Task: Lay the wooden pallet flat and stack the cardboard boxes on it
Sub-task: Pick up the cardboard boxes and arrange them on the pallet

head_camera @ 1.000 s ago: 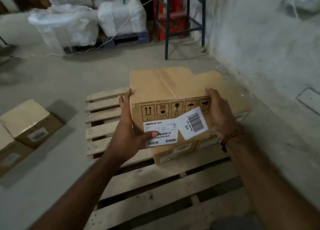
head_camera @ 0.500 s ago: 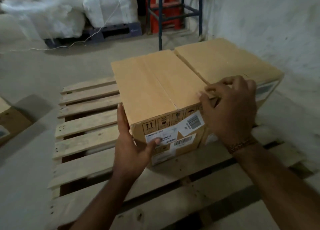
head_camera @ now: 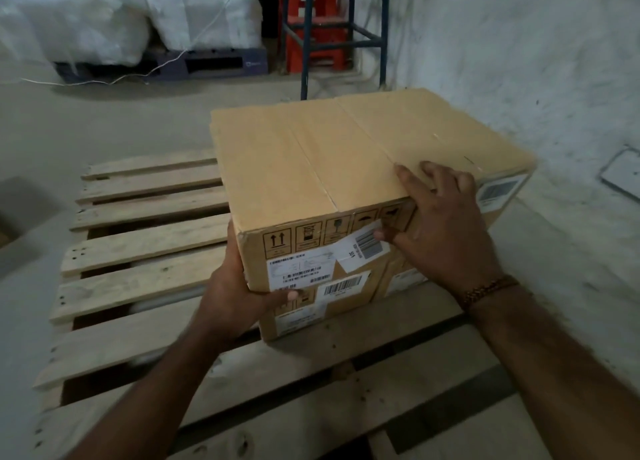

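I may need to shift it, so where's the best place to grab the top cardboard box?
Probably by its two short ends, one hand on each side, low near the bottom edge. The top box is wide, flat and taped shut with no handles; the left hand already cups its lower left corner, the right hand its near right edge.

Dim indoor light, muted colours. Soft shadow under the pallet (head_camera: 145, 279) slats. Slight motion blur on box labels (head_camera: 301, 272). Wide-angle bending at edges; far bg soft, washed-out.

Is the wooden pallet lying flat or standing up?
Flat: the wooden pallet lies slats-up on the floor, with cardboard boxes stacked on it.
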Demonstrator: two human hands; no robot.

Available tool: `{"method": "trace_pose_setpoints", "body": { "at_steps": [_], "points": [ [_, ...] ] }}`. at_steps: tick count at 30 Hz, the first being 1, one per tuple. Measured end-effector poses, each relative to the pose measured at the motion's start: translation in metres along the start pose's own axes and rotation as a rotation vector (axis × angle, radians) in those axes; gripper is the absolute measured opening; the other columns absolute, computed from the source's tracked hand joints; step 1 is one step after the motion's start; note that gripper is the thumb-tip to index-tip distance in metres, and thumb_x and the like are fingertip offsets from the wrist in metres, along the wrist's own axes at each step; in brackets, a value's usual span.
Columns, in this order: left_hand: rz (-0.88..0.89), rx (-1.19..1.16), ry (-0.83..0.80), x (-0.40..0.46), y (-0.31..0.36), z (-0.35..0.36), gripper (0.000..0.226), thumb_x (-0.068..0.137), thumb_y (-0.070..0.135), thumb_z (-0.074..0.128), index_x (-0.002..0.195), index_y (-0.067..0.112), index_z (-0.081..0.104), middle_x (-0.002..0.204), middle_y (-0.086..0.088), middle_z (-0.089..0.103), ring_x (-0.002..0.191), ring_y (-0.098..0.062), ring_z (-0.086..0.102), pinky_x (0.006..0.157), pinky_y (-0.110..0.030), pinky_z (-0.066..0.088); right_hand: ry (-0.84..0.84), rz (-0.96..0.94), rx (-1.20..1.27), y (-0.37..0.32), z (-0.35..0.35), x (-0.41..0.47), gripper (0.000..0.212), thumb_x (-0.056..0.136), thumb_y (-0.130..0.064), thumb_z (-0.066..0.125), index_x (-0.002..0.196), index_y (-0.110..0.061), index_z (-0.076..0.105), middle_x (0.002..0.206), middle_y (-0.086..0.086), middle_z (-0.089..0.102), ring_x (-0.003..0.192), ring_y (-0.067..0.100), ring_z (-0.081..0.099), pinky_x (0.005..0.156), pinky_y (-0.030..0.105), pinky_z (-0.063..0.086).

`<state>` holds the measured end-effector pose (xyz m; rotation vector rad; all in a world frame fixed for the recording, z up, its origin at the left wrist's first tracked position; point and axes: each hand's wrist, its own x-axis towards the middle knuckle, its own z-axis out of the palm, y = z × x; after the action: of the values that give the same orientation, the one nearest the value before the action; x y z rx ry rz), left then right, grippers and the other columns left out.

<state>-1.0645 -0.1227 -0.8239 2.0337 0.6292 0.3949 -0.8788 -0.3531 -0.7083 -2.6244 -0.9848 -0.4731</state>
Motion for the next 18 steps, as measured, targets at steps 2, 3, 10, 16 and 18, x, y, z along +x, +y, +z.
{"method": "trace_pose_setpoints", "body": {
  "at_steps": [2, 3, 10, 16, 18],
  "points": [
    [0.013, 0.000, -0.005, 0.000, 0.001, 0.002, 0.113, 0.065, 0.036, 0.097, 0.159, 0.032, 0.034, 0.114, 0.041, 0.066, 0.102, 0.026, 0.060, 0.064, -0.005, 0.053, 0.024, -0.003, 0.009, 0.002, 0.001, 0.003, 0.100, 0.076, -0.064, 0.079, 0.159, -0.022, 0.043, 0.153, 0.013, 0.044, 0.133, 0.035, 0.036, 0.108, 0.049, 0.046],
    [0.017, 0.001, -0.003, 0.000, 0.001, 0.003, 0.112, 0.065, 0.036, 0.097, 0.158, 0.032, 0.035, 0.114, 0.040, 0.066, 0.103, 0.025, 0.061, 0.065, -0.006, 0.054, 0.026, -0.004, 0.010, 0.003, 0.002, 0.005, 0.100, 0.075, -0.062, 0.081, 0.159, -0.022, 0.043, 0.152, 0.012, 0.045, 0.132, 0.035, 0.037, 0.107, 0.048, 0.047],
    [0.024, 0.006, 0.023, -0.003, 0.003, 0.007, 0.100, 0.068, 0.029, 0.097, 0.151, 0.028, 0.041, 0.115, 0.027, 0.069, 0.099, 0.027, 0.060, 0.077, -0.014, 0.056, 0.004, 0.005, -0.004, 0.003, 0.006, 0.009, 0.102, 0.073, -0.061, 0.084, 0.159, -0.024, 0.042, 0.151, 0.007, 0.044, 0.129, 0.032, 0.037, 0.103, 0.046, 0.047],
    [0.068, -0.046, -0.009, -0.005, 0.012, 0.003, 0.121, 0.057, 0.067, 0.092, 0.156, 0.024, 0.038, 0.127, 0.029, 0.068, 0.113, 0.016, 0.064, 0.085, -0.017, 0.060, 0.000, -0.004, 0.012, 0.007, 0.005, 0.005, 0.099, 0.076, -0.059, 0.082, 0.160, -0.027, 0.040, 0.154, 0.005, 0.042, 0.131, 0.031, 0.035, 0.105, 0.046, 0.046],
    [0.094, -0.144, 0.082, -0.011, 0.026, 0.003, 0.137, 0.063, 0.091, 0.070, 0.168, 0.024, 0.014, 0.147, 0.026, 0.059, 0.128, 0.013, 0.057, 0.104, -0.033, 0.057, -0.007, -0.011, 0.032, 0.008, 0.004, 0.003, 0.094, 0.080, -0.049, 0.083, 0.160, -0.027, 0.040, 0.155, 0.006, 0.042, 0.132, 0.031, 0.035, 0.107, 0.047, 0.046]
  ]
}}
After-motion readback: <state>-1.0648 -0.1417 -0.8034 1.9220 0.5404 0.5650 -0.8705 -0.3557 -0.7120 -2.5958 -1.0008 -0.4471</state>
